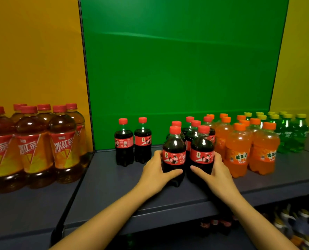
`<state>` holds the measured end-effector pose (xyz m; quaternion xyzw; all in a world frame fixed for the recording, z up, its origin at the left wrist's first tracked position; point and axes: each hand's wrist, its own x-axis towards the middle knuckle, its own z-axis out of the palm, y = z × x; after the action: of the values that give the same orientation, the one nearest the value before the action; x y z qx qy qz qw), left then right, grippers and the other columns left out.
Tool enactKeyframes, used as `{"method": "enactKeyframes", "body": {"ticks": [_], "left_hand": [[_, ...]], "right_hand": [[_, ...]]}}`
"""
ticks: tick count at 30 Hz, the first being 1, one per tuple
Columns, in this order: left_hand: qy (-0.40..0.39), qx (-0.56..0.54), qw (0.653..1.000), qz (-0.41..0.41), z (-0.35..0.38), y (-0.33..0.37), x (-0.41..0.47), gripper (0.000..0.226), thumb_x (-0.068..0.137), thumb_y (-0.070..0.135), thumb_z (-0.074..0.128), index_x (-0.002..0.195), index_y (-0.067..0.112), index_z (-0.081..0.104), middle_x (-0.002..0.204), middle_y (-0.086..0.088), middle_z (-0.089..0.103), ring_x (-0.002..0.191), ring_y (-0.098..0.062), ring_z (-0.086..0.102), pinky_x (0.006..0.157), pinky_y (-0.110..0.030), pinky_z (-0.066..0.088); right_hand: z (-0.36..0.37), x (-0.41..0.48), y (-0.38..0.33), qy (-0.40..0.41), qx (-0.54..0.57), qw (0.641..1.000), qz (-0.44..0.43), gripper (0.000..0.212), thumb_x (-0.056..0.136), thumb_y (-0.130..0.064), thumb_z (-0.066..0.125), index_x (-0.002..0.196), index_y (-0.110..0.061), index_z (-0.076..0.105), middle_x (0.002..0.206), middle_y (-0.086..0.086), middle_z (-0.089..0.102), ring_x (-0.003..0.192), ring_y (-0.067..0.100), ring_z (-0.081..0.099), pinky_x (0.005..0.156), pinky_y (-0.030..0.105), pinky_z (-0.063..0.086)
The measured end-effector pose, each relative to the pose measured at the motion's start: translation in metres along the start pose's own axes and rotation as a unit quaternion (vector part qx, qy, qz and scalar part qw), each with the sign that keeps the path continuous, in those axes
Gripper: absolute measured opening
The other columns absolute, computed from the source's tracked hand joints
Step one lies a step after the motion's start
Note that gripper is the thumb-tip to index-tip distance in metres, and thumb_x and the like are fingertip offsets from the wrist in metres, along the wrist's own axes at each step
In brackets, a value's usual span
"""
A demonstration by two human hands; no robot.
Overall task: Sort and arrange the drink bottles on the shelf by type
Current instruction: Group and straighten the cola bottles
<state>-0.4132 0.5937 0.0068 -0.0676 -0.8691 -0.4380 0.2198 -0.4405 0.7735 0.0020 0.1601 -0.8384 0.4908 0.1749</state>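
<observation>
Several small cola bottles with red caps stand grouped at mid-shelf. My left hand (157, 168) grips the front left cola bottle (174, 152). The front right cola bottle (202, 150) is held by my right hand (214, 170). Both bottles stand upright on the grey shelf (114, 181). Two more cola bottles (133, 141) stand apart to the left. Orange soda bottles (240, 147) are packed right of the cola group, and green soda bottles (292, 132) with yellow caps stand at the far right.
Larger iced tea bottles (34, 141) with red caps fill the neighbouring shelf bay on the left, past a dark divider. A green back panel (177, 69) rises behind the colas. A lower shelf with dim bottles (294, 222) shows beneath the front edge.
</observation>
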Motion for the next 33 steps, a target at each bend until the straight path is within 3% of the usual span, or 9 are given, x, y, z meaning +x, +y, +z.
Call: {"method": "enactKeyframes", "body": {"ticks": [6, 12, 16, 20, 27, 33], "left_hand": [[0.050, -0.011, 0.999, 0.002, -0.026, -0.020, -0.015, 0.057, 0.072, 0.033, 0.076, 0.118, 0.028, 0.043, 0.115, 0.014, 0.060, 0.108, -0.001, 0.056, 0.091, -0.020, 0.044], [0.095, -0.001, 0.995, -0.034, -0.067, -0.039, -0.025, 0.056, 0.071, 0.027, 0.078, 0.113, 0.028, 0.043, 0.109, 0.014, 0.060, 0.103, -0.002, 0.058, 0.089, -0.021, 0.046], [0.112, 0.019, 0.992, -0.047, -0.088, -0.050, -0.029, 0.058, 0.072, 0.027, 0.077, 0.118, 0.024, 0.043, 0.111, 0.010, 0.059, 0.104, -0.005, 0.057, 0.088, -0.019, 0.044], [0.111, 0.045, 0.992, -0.051, -0.100, -0.059, -0.027, 0.067, 0.073, 0.028, 0.076, 0.129, 0.016, 0.041, 0.121, 0.005, 0.058, 0.108, -0.007, 0.055, 0.092, -0.021, 0.045], [0.113, 0.087, 0.989, -0.050, -0.094, -0.066, -0.016, 0.072, 0.071, 0.038, 0.075, 0.130, 0.015, 0.041, 0.123, 0.002, 0.061, 0.113, -0.013, 0.057, 0.096, -0.033, 0.048], [0.133, 0.095, 0.985, -0.058, -0.086, -0.068, -0.007, 0.070, 0.072, 0.037, 0.075, 0.130, 0.016, 0.041, 0.121, 0.000, 0.062, 0.113, -0.015, 0.057, 0.095, -0.037, 0.049]], "right_hand": [[0.005, -0.009, -0.015, -0.049, 0.016, 0.997, -0.052, 0.063, 0.071, -0.046, 0.072, 0.122, -0.036, 0.036, 0.118, -0.019, 0.055, 0.115, 0.008, 0.052, 0.098, 0.037, 0.044], [0.049, -0.006, -0.048, -0.097, 0.044, 0.990, -0.096, 0.061, 0.073, -0.041, 0.072, 0.123, -0.027, 0.041, 0.106, -0.021, 0.058, 0.096, -0.003, 0.055, 0.087, 0.026, 0.045], [0.081, 0.000, -0.061, -0.129, 0.038, 0.984, -0.120, 0.066, 0.077, -0.039, 0.070, 0.130, -0.025, 0.035, 0.126, -0.013, 0.053, 0.119, 0.007, 0.049, 0.104, 0.035, 0.039], [0.106, 0.011, -0.065, -0.139, 0.014, 0.986, -0.091, 0.065, 0.081, -0.037, 0.067, 0.133, -0.018, 0.032, 0.133, -0.003, 0.047, 0.125, 0.016, 0.045, 0.107, 0.042, 0.033], [0.122, 0.028, -0.061, -0.126, 0.023, 0.990, -0.063, 0.068, 0.084, -0.029, 0.064, 0.137, -0.011, 0.024, 0.139, 0.003, 0.041, 0.129, 0.019, 0.041, 0.102, 0.032, 0.033], [0.127, 0.039, -0.055, -0.139, 0.032, 0.989, -0.043, 0.066, 0.085, -0.027, 0.064, 0.134, -0.007, 0.025, 0.138, 0.007, 0.042, 0.126, 0.022, 0.043, 0.099, 0.031, 0.037]]}}
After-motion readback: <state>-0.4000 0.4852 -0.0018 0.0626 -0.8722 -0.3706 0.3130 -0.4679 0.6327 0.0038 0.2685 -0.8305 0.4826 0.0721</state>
